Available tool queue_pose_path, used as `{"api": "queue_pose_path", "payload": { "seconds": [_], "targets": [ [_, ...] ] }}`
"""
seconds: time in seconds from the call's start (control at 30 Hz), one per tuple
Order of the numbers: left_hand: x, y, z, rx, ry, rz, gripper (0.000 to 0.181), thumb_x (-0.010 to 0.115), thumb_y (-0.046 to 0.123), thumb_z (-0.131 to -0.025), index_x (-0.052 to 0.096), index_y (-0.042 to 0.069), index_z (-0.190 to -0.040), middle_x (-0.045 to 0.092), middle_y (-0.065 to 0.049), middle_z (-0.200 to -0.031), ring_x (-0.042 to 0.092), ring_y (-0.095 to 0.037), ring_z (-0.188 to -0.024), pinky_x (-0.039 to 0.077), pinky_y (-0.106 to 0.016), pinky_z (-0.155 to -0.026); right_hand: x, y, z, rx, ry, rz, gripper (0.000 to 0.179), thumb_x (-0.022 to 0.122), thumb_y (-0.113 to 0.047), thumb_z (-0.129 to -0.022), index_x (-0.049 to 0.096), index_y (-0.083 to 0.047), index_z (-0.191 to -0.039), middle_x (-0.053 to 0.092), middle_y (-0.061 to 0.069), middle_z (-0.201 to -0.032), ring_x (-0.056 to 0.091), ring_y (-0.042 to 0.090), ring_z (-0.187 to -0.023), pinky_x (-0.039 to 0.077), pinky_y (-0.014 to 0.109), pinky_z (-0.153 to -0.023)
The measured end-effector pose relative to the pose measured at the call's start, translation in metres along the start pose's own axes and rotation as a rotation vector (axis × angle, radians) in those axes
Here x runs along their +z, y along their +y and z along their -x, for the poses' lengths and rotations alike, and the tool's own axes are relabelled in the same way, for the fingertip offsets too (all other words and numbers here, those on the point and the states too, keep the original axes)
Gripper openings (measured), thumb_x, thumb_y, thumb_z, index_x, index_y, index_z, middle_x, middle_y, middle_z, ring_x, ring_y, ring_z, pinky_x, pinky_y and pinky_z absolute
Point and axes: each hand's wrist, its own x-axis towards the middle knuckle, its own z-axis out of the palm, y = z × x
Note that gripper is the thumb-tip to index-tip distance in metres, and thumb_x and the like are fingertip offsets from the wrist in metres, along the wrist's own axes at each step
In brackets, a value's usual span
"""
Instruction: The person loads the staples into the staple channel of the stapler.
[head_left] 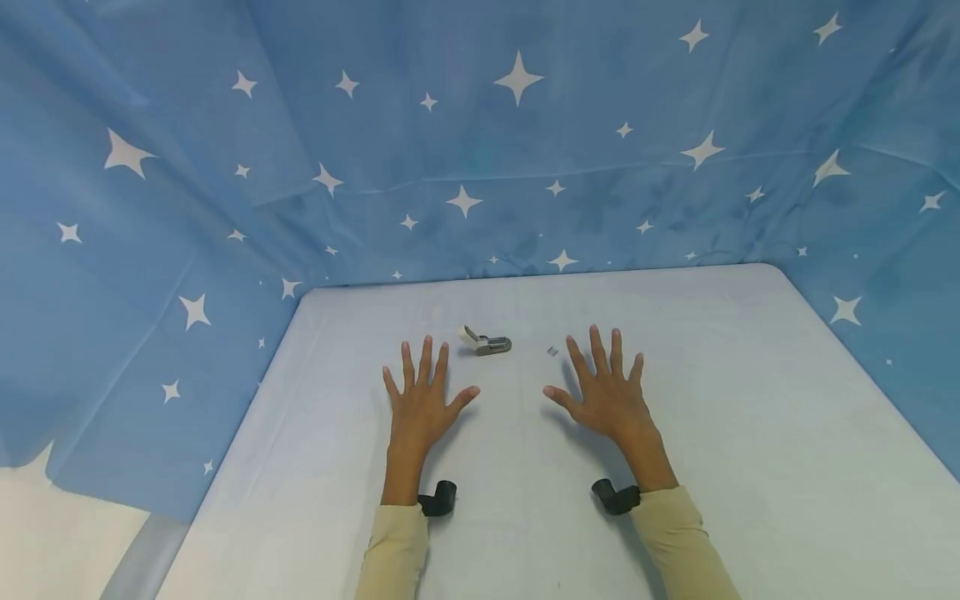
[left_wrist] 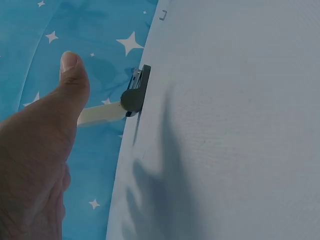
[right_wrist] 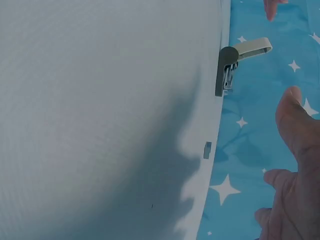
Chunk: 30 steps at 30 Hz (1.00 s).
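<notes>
A small stapler [head_left: 492, 345] lies on the white table with its pale top arm swung up and its metal magazine exposed. To its right sits a small strip of staples [head_left: 552, 351]. My left hand [head_left: 420, 410], fingers spread, is just in front and left of the stapler, holding nothing. Fingers also spread, my right hand [head_left: 606, 403] is near the staple strip and apart from it. The left wrist view shows the stapler [left_wrist: 134, 99] beyond my thumb. In the right wrist view, the staple strip [right_wrist: 207, 150] lies between the stapler and the nearer table area.
The white table [head_left: 517, 533] ends at a blue star-printed cloth [head_left: 517, 133], which hangs behind it and along both sides. Black wrist devices [head_left: 442, 500] are worn at both cuffs. Shadows of my hands fall on the tabletop.
</notes>
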Motion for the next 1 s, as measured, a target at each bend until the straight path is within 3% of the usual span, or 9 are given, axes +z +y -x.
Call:
{"api": "queue_pose_path", "payload": {
  "seconds": [0.17, 0.27, 0.37, 0.47, 0.6, 0.77, 0.83, 1.0],
  "targets": [
    [0.002, 0.000, -0.002, -0.020, -0.009, 0.042, 0.085, 0.050, 0.065, -0.092, 0.020, 0.019, -0.157, 0.006, -0.010, -0.166, -0.002, -0.041, -0.151, 0.004, -0.071, -0.113, 0.002, 0.002, 0.000, -0.006, -0.010, -0.043, 0.090, 0.052, -0.065, -0.090, 0.020, -0.014, -0.157, 0.001, 0.022, -0.163, -0.009, 0.050, -0.148, 0.002, 0.077, -0.108],
    [0.004, 0.000, -0.004, -0.042, 0.009, 0.126, 0.078, 0.057, 0.054, -0.094, 0.028, 0.015, -0.155, 0.014, -0.015, -0.164, 0.013, -0.042, -0.150, 0.020, -0.067, -0.112, 0.003, 0.002, 0.000, -0.014, -0.001, -0.083, 0.083, 0.057, -0.057, -0.092, 0.028, -0.010, -0.154, 0.009, 0.025, -0.162, 0.002, 0.052, -0.147, 0.013, 0.075, -0.109],
    [0.009, -0.002, -0.009, -0.068, 0.030, 0.326, 0.064, 0.062, 0.039, -0.095, 0.040, 0.008, -0.148, 0.034, -0.019, -0.156, 0.037, -0.040, -0.141, 0.038, -0.059, -0.107, 0.004, 0.003, -0.002, 0.000, 0.037, -0.140, 0.069, 0.062, -0.046, -0.093, 0.043, -0.007, -0.146, 0.032, 0.027, -0.153, 0.030, 0.048, -0.141, 0.035, 0.068, -0.103],
    [0.016, -0.003, -0.016, -0.100, 0.052, 0.601, 0.050, 0.062, 0.029, -0.097, 0.050, 0.004, -0.138, 0.053, -0.020, -0.141, 0.055, -0.035, -0.126, 0.047, -0.049, -0.101, 0.004, 0.002, -0.004, 0.032, 0.077, -0.233, 0.053, 0.067, -0.035, -0.093, 0.056, -0.004, -0.134, 0.055, 0.024, -0.130, 0.055, 0.040, -0.119, 0.050, 0.057, -0.089],
    [0.028, 0.000, -0.026, -0.143, 0.047, 0.857, 0.045, 0.062, 0.026, -0.097, 0.053, 0.003, -0.134, 0.060, -0.018, -0.131, 0.063, -0.033, -0.116, 0.052, -0.043, -0.096, 0.008, 0.004, -0.007, 0.064, 0.069, -0.391, 0.039, 0.069, -0.025, -0.091, 0.063, -0.002, -0.122, 0.064, 0.017, -0.104, 0.061, 0.030, -0.095, 0.053, 0.048, -0.080],
    [0.037, 0.010, -0.043, -0.230, 0.003, 1.079, 0.055, 0.060, 0.029, -0.099, 0.041, 0.007, -0.145, 0.056, -0.020, -0.137, 0.065, -0.035, -0.112, 0.054, -0.040, -0.092, 0.018, 0.008, -0.009, 0.082, 0.029, -0.512, 0.034, 0.072, -0.020, -0.090, 0.065, -0.002, -0.117, 0.066, 0.013, -0.097, 0.062, 0.026, -0.091, 0.052, 0.043, -0.081],
    [0.030, 0.018, -0.048, -0.260, -0.016, 1.148, 0.058, 0.058, 0.026, -0.099, 0.035, 0.008, -0.149, 0.055, -0.022, -0.138, 0.065, -0.038, -0.110, 0.055, -0.042, -0.090, 0.020, 0.010, -0.009, 0.079, 0.026, -0.533, 0.032, 0.072, -0.018, -0.089, 0.065, -0.002, -0.116, 0.067, 0.012, -0.097, 0.063, 0.026, -0.092, 0.052, 0.043, -0.082],
    [0.033, 0.026, -0.065, -0.283, 0.019, 1.129, 0.054, 0.059, 0.022, -0.099, 0.039, 0.012, -0.149, 0.061, -0.024, -0.129, 0.071, -0.034, -0.096, 0.059, -0.033, -0.075, 0.025, 0.013, -0.012, 0.072, 0.038, -0.552, 0.030, 0.074, -0.016, -0.087, 0.067, -0.001, -0.112, 0.065, 0.012, -0.093, 0.062, 0.025, -0.089, 0.051, 0.042, -0.081]
  ]
}}
